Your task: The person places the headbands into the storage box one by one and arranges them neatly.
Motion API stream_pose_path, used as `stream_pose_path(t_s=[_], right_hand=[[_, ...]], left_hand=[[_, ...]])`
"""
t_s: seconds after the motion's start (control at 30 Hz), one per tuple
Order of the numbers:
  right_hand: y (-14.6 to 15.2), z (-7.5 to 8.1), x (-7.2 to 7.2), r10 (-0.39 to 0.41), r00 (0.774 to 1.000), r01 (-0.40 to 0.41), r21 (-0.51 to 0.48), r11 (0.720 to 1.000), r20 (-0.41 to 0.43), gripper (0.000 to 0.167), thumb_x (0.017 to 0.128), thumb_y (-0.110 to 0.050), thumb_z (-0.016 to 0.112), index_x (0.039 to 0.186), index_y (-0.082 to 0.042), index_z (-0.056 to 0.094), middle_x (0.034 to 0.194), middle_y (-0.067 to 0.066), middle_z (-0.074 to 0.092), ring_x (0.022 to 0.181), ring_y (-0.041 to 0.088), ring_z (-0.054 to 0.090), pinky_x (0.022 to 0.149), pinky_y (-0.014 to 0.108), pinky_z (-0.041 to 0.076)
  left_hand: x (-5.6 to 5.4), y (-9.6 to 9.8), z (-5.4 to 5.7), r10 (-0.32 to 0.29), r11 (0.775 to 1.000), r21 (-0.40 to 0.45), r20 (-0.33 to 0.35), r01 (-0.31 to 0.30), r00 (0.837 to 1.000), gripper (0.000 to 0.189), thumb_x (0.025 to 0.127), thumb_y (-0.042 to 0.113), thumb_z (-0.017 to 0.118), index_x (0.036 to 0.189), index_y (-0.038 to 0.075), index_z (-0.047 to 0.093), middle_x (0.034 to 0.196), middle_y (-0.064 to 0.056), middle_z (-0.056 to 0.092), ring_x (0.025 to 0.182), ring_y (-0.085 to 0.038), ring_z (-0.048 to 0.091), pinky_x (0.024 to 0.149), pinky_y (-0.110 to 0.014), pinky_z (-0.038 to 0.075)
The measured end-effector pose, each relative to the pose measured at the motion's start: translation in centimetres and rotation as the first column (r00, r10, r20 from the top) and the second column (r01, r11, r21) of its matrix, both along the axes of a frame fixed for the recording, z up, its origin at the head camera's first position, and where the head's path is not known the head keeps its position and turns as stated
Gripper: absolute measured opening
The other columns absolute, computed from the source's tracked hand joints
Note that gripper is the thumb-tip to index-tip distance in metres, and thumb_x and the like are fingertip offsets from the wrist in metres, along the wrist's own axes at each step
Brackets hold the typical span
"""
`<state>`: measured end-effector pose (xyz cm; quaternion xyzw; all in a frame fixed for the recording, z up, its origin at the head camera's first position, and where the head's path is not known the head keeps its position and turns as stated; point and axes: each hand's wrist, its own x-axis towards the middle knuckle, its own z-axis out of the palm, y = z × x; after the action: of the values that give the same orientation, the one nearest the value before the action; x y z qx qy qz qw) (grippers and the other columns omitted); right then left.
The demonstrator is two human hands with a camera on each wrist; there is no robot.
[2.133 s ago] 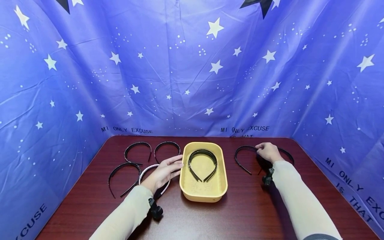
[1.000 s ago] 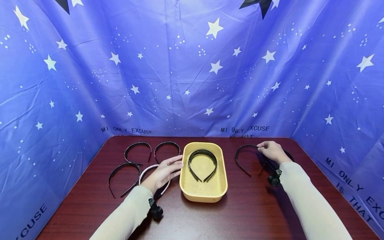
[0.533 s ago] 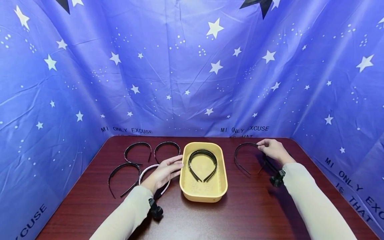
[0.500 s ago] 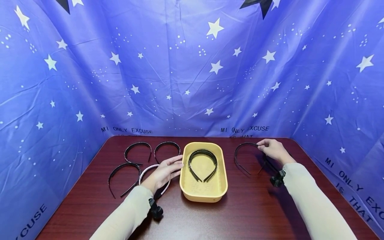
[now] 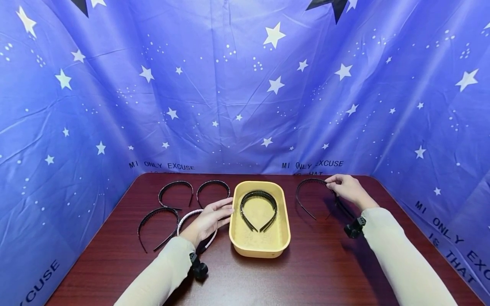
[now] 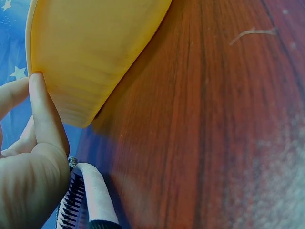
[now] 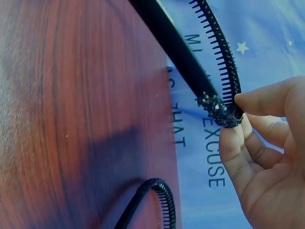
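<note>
In the head view my right hand [image 5: 350,191] pinches a black toothed headband [image 5: 311,180] at one side of its arch. The right wrist view shows sparkly beading on this headband [image 7: 176,52] by the thumb and fingertips, and it is raised off the table. A second black headband [image 7: 164,202] lies below, mostly hidden by my hand in the head view. My left hand [image 5: 204,223] touches the left wall of a yellow tray [image 5: 259,250] with extended fingers. Black headbands [image 5: 260,195] lie nested inside the tray. Beneath my left hand is a pale pink-and-black headband [image 5: 186,217].
On the left of the dark red wooden table [image 5: 260,280] lie three more dark headbands: one at the back left [image 5: 176,183], one beside the tray [image 5: 213,182] and one nearer the front [image 5: 158,210]. A blue star-printed curtain [image 5: 237,85] encloses the back and sides.
My right hand has shifted from over the headbands at the right, lifting one slightly upward and a little to the left. My left hand and the tray have stayed put.
</note>
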<state>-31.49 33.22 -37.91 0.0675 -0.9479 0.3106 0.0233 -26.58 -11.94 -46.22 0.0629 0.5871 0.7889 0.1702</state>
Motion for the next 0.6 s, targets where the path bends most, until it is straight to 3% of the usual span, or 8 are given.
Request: stream_pose_path(t_s=[0.23, 0.6], right_hand=[[-0.8, 0.8, 0.2, 0.045, 0.999, -0.044, -0.057, 0.997, 0.013, 0.031, 0.102, -0.023, 0.057, 0.123, -0.002, 0.067, 0.078, 0.006, 0.063, 0.070, 0.025, 0.060, 0.068, 0.032, 0.046], [-2.7, 1.4, 0.1, 0.108, 0.993, -0.103, -0.129, 0.986, 0.035, 0.032, 0.100, -0.022, 0.062, 0.123, 0.000, 0.066, 0.095, 0.006, 0.070, 0.075, 0.024, 0.065, 0.067, 0.031, 0.054]], left_hand=[[0.0, 0.1, 0.2, 0.007, 1.000, -0.001, 0.007, -0.007, 1.000, 0.058, 0.097, 0.001, 0.062, 0.150, -0.001, 0.040, 0.137, -0.023, 0.054, 0.115, -0.022, 0.060, 0.099, -0.034, 0.052], [0.0, 0.0, 0.2, -0.007, 1.000, 0.000, 0.001, 0.007, 1.000, 0.058, 0.098, 0.002, 0.061, 0.151, -0.002, 0.038, 0.137, -0.023, 0.053, 0.114, -0.021, 0.061, 0.100, -0.035, 0.051]])
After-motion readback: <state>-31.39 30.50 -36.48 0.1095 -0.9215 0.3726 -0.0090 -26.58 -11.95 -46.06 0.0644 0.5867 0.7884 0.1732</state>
